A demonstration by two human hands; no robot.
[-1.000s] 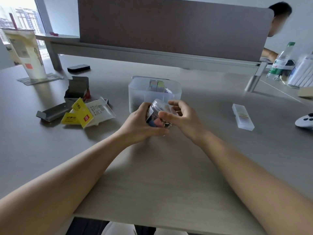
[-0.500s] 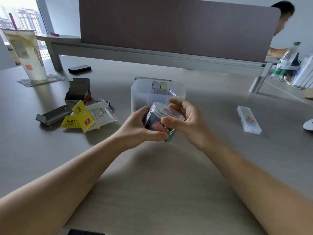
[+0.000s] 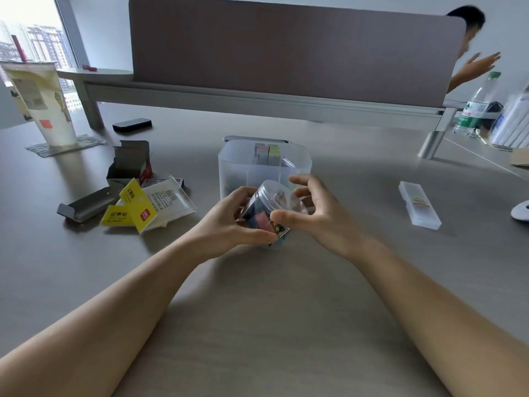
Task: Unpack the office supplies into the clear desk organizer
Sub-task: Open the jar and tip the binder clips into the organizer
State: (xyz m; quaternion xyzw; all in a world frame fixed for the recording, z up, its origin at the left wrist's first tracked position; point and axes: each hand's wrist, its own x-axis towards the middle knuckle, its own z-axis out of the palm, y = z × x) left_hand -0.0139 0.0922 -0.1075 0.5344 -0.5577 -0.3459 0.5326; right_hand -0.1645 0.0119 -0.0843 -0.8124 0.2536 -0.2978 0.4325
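— Hands?
— Left hand [image 3: 229, 224] grips the clear tub of binder clips [image 3: 267, 216] above the desk [image 3: 257, 325]; right hand [image 3: 317, 216] has its fingers [image 3: 282, 217] curled on the lid.
— Beyond?
— Clear desk organizer [image 3: 263, 170] just behind, sticky notes [image 3: 267, 153] inside. Yellow packaging [image 3: 137, 209] lies left.

From my remote seat I see a matt, faintly wood-grained desk top [image 3: 257, 325], and in front of me a small tub [image 3: 272, 209] of clear, glossy plastic with a smooth see-through lid, just near a frosted, translucent plastic organizer [image 3: 237, 167]. To the left lie dull grey cardboard boxes [image 3: 126, 164] and a yellow paper card in shiny clear film [image 3: 160, 204], with a paper-wrapped cup [image 3: 43, 107] far left. To the right sits a frosted plastic case [image 3: 419, 206]; far off stand a matt brown cloth-like divider [image 3: 286, 47] on brushed metal legs [image 3: 432, 141] and a clear plastic bottle [image 3: 475, 107].
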